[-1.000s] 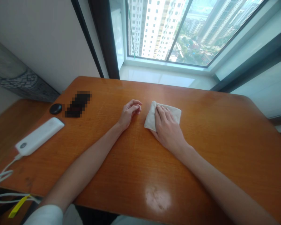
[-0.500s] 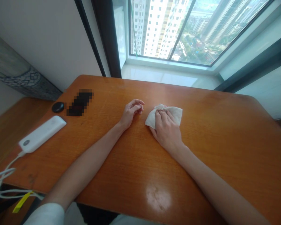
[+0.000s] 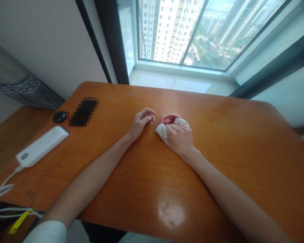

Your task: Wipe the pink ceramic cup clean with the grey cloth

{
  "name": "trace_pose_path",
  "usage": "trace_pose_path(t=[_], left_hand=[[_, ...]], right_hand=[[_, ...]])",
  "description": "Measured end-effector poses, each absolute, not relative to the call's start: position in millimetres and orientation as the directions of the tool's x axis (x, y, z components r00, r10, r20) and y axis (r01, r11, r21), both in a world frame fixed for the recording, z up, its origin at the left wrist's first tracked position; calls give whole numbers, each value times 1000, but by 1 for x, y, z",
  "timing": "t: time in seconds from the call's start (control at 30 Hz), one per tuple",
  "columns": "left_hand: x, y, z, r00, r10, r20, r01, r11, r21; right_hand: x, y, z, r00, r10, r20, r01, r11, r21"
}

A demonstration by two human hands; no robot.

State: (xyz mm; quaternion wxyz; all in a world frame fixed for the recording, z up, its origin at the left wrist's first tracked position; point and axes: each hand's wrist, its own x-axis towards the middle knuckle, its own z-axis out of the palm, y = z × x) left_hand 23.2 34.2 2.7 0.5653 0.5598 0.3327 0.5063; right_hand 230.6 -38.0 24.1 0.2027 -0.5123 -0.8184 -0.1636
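My right hand (image 3: pixel 180 136) is closed round a bunched cloth (image 3: pixel 183 122) at the middle of the wooden table (image 3: pixel 131 189). The cloth is white on one face, and a pink-red face shows beyond my knuckles. Part of it is hidden under my fingers. To the left of the cloth, a short gap away, my left hand (image 3: pixel 141 124) rests on its side on the tabletop. Its fingers are loosely bent and apart, with nothing seen in them.
On the table's left side lie a white power bank (image 3: pixel 42 146) with a white cable (image 3: pixel 5 187), a round black object (image 3: pixel 59 117) and a pixelated dark object (image 3: pixel 83 112). A yellow tag (image 3: pixel 20 221) hangs by the cable. Beyond the far edge is a window sill (image 3: pixel 172 79).
My right hand has drawn its fingers in, crumpling the spread cloth so that its pink-red face shows. My left hand has stayed about where it was. The view has shifted slightly.
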Motion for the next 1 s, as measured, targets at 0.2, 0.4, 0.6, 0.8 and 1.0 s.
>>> trace_pose_path(t=[0.2,0.4,0.6,0.8,1.0], left_hand=[[24,22,2,210,846,490,47,-509,859],[25,15,0,522,498,692,191,-859,474],[25,22,-4,642,377,668,207,-924,323],[19,26,-6,657,373,655,207,-925,318],[17,27,-7,641,410,648,228,-909,349]], right_hand=[[228,-32,40,50,869,492,777,276,-566],[198,-31,42,382,918,105,47,94,-994],[191,-35,31,306,948,-94,-326,12,-945],[196,-30,22,294,956,-7,-299,85,-951],[197,-27,17,286,958,27,-346,129,-929]])
